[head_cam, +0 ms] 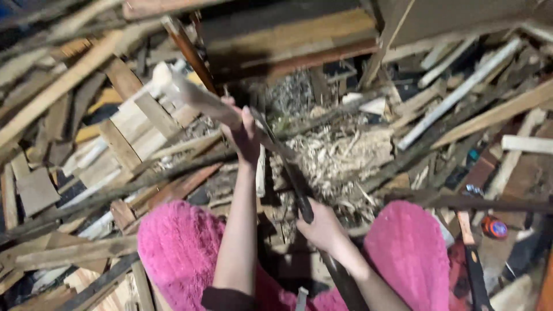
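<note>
Looking straight down over a pair of knees in fuzzy pink fabric, and there's scrap wood everywhere. The left hand is stretched out ahead, fingers wrapped tight around a pale, roughly split stick of wood, which runs from the fist up and to the left, tilted, its far end blurred. The right hand sits nearer the body, fist shut on the dark handle of a long tool. That handle passes through the fist, its tail running down between the knees, and the thin dark length of it rises up and left toward the left hand, meeting the stick right beside those fingers. Whether the working end touches the wood is too blurred to tell. Below the two hands lies a heap of pale wood shavings. Planks and offcuts are piled all around, and at the far right, near the right knee, rests a small orange object.
</note>
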